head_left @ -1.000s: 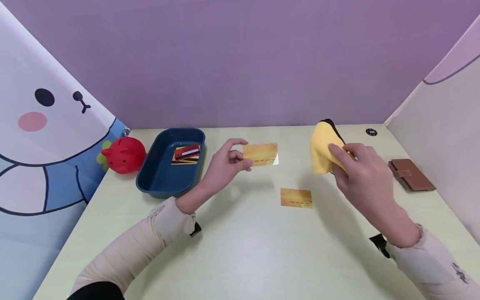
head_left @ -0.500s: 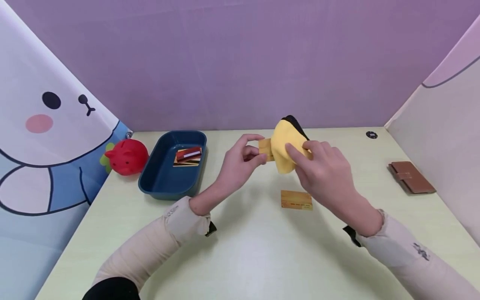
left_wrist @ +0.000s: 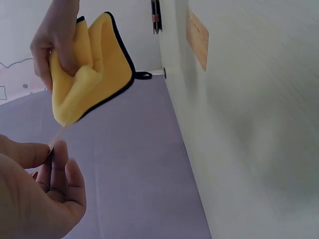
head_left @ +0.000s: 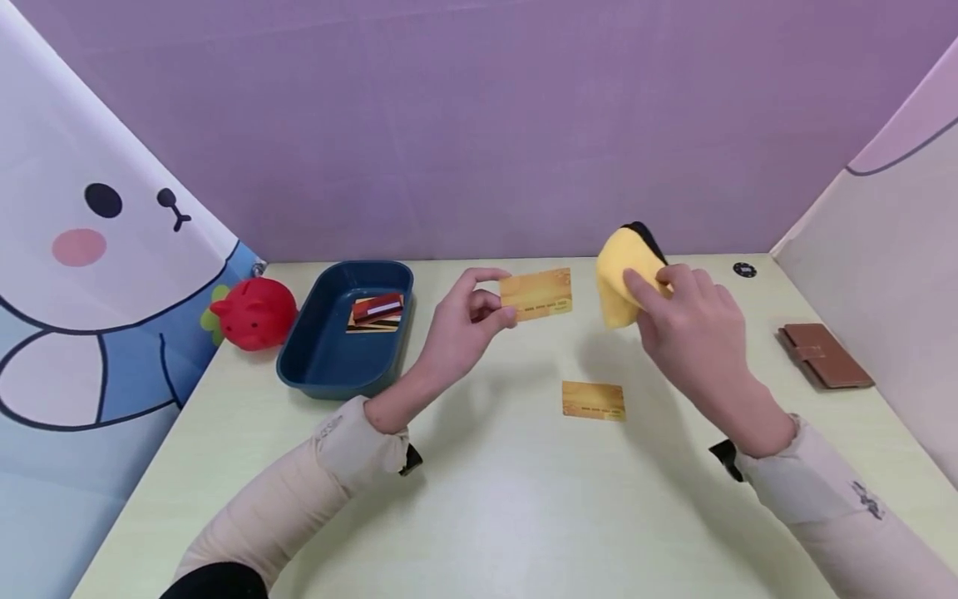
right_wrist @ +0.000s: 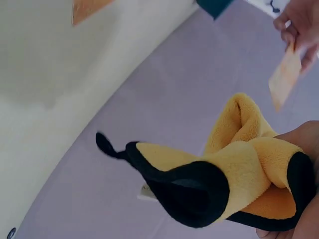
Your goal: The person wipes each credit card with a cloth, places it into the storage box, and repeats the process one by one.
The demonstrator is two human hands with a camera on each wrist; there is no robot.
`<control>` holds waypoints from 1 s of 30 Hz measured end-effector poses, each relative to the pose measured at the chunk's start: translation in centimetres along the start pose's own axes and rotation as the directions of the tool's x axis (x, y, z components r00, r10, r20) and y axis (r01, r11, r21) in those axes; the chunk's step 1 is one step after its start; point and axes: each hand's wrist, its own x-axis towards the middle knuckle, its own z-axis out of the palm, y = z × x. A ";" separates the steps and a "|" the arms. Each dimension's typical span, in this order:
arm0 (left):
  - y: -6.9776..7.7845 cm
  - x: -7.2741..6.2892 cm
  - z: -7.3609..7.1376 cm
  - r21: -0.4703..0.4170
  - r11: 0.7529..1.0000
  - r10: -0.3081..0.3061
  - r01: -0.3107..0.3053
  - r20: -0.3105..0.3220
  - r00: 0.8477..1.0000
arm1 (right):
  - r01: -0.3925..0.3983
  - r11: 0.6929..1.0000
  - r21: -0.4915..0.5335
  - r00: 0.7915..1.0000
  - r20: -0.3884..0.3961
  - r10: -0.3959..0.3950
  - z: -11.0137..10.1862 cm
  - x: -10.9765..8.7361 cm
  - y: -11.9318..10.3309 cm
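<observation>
My left hand (head_left: 466, 324) pinches a gold bank card (head_left: 535, 294) by its left end, above the table. To its right, my right hand (head_left: 696, 333) grips a folded yellow cloth (head_left: 623, 274) with a black edge, a short distance from the card. The cloth's black hanging loop (right_wrist: 107, 145) shows in the right wrist view. On the table below and between the hands lies a second gold card (head_left: 593, 401). In the left wrist view the held card is seen nearly edge-on, and the cloth (left_wrist: 107, 64) hangs beyond it.
A blue tray (head_left: 299, 378) at the left holds a small stack of cards (head_left: 376, 312). Beside it stands a red piggy bank (head_left: 258, 314). At the right lie a brown wallet (head_left: 826, 356) and a dark round chip (head_left: 744, 269). A purple wall (head_left: 479, 125) backs the table.
My right hand brought the cloth leftward over the held card, then drew it back to the right, uncovering the card. My left hand shifted slightly, still pinching the card.
</observation>
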 end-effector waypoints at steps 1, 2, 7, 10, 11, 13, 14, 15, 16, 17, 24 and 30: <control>0.0 0.1 -0.1 0.008 1.000 0.004 -0.004 -0.005 1.000 | -0.012 1.000 0.000 1.000 -0.002 0.012 -0.2 0.0 0.1; -0.1 0.2 -0.2 0.016 1.000 0.006 -0.006 -0.010 1.000 | -0.015 1.000 0.005 1.000 -0.006 0.016 -0.3 0.1 0.1; -0.1 0.7 0.1 0.065 0.998 0.015 -0.014 -0.014 1.000 | 0.069 0.997 0.036 0.996 -0.064 -0.067 -0.7 0.7 -1.3; 0.1 0.9 0.8 0.083 0.996 0.013 -0.013 -0.004 1.000 | 0.134 0.990 0.045 0.986 -0.104 -0.129 -0.7 1.1 -2.6; 0.2 1.0 1.0 0.086 0.996 0.013 -0.013 0.002 1.000 | 0.146 0.988 0.045 0.983 -0.114 -0.141 -0.6 1.2 -3.0; 0.4 1.0 1.5 0.085 0.996 0.014 -0.015 0.016 1.000 | 0.162 0.986 0.042 0.981 -0.119 -0.156 -0.4 1.4 -3.6; 0.6 1.0 1.7 0.078 0.997 0.014 -0.016 0.025 1.000 | 0.165 0.986 0.037 0.980 -0.116 -0.160 -0.2 1.5 -3.8; 0.7 1.0 1.9 0.073 0.997 0.014 -0.016 0.035 0.999 | 0.165 0.986 0.034 0.981 -0.109 -0.160 0.0 1.5 -4.0; 0.8 0.9 2.0 0.069 0.998 0.012 -0.015 0.046 0.999 | 0.163 0.986 0.028 0.982 -0.099 -0.159 0.2 1.4 -4.0; 0.9 0.9 2.1 0.065 0.998 0.008 -0.012 0.057 0.998 | 0.159 0.987 0.027 0.983 -0.094 -0.156 0.4 1.3 -4.0; 0.6 0.3 1.4 0.059 0.998 0.021 -0.025 0.074 0.997 | 0.091 0.996 -0.015 0.996 -0.015 -0.091 0.9 0.2 -1.9; 0.5 -0.3 -0.1 0.171 0.984 0.044 -0.057 0.079 0.996 | 0.055 0.998 -0.023 0.998 0.030 -0.054 0.5 -1.1 0.0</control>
